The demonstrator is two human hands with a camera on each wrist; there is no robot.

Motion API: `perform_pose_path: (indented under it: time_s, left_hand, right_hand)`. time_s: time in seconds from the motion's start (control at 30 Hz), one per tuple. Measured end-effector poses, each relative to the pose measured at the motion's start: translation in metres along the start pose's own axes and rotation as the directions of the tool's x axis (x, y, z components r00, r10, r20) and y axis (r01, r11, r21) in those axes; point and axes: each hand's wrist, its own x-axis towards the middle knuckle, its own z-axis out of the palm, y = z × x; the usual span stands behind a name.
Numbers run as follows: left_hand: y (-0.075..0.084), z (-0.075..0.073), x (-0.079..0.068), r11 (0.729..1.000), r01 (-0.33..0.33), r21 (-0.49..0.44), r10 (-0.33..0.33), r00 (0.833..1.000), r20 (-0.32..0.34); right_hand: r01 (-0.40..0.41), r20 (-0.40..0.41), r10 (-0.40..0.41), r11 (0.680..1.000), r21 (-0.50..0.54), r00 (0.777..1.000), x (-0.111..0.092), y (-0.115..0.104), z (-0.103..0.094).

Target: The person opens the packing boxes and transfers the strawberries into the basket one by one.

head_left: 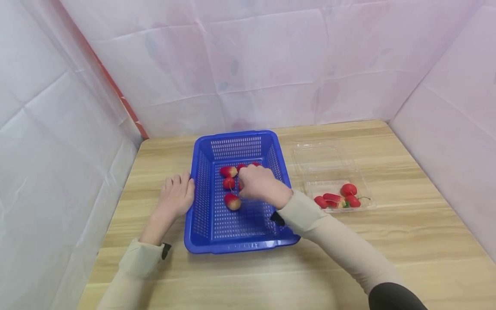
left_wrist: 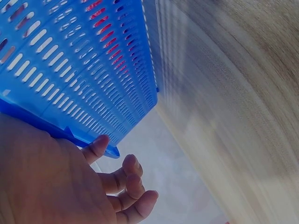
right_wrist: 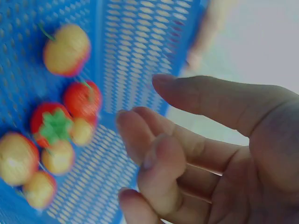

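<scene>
A blue plastic basket (head_left: 244, 247) with slotted walls stands on the table, holding several small red and red-and-yellow fruits (head_left: 232, 201). One red fruit (right_wrist: 39, 135) has a green leafy cap in the right wrist view; others there have thin green stems. My left hand (head_left: 176, 196) rests against the basket's left side, its thumb (left_wrist: 97, 147) at the rim and its other fingers loosely bent. Over the fruits inside the basket hovers my right hand (head_left: 257, 183). Its fingers are loosely bent, thumb apart, with nothing between them in the right wrist view. It hides some fruits from the head view.
Right of the basket lies an opened clear plastic box (head_left: 323, 168) with several red fruits (head_left: 348, 189) in its near half. Pale cloth walls (head_left: 248, 64) enclose the wooden table (head_left: 407, 232) at the back and sides.
</scene>
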Motion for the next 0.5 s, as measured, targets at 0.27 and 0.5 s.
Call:
perform_pose_path:
  time_s: [0.27, 0.5]
  left_hand:
    - [-0.002, 0.0, -0.002, 1.0, -0.005, -0.005, 0.005, 1.0, -0.004]
    - [0.001, -0.002, -0.005, 1.0, -0.009, -0.01, 0.009, 1.0, -0.008]
  right_hand:
    - [0.061, -0.14, -0.05, 0.995, 0.078, 0.989, -0.022, 0.022, -0.037]
    - [0.077, -0.208, -0.047, 0.987, 0.139, 0.977, -0.037, 0.065, -0.052]
